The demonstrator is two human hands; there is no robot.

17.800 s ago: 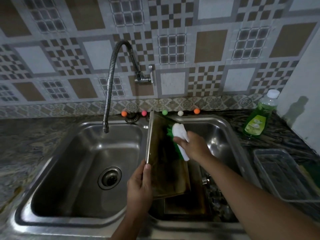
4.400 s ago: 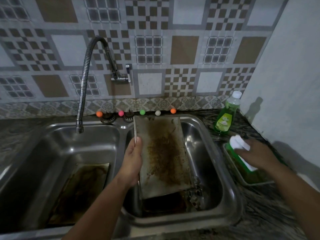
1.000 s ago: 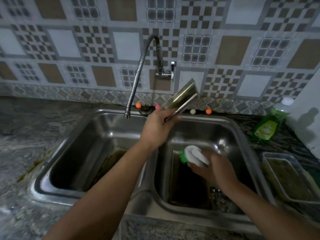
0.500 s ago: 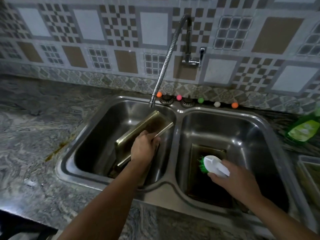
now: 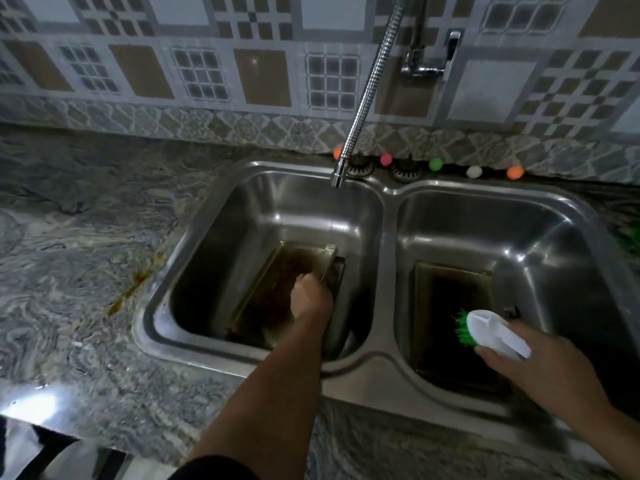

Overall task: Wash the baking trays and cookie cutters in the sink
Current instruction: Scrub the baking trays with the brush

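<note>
My left hand [image 5: 310, 299] grips the right edge of a stained baking tray [image 5: 277, 289] lying in the left basin [image 5: 214, 271], on top of another tray [image 5: 337, 271]. My right hand [image 5: 526, 368] holds a white scrub brush [image 5: 491, 332] with its green bristles over a dark tray [image 5: 446, 320] in the right basin [image 5: 554, 244]. The faucet [image 5: 363, 98] hangs above the left basin.
</note>
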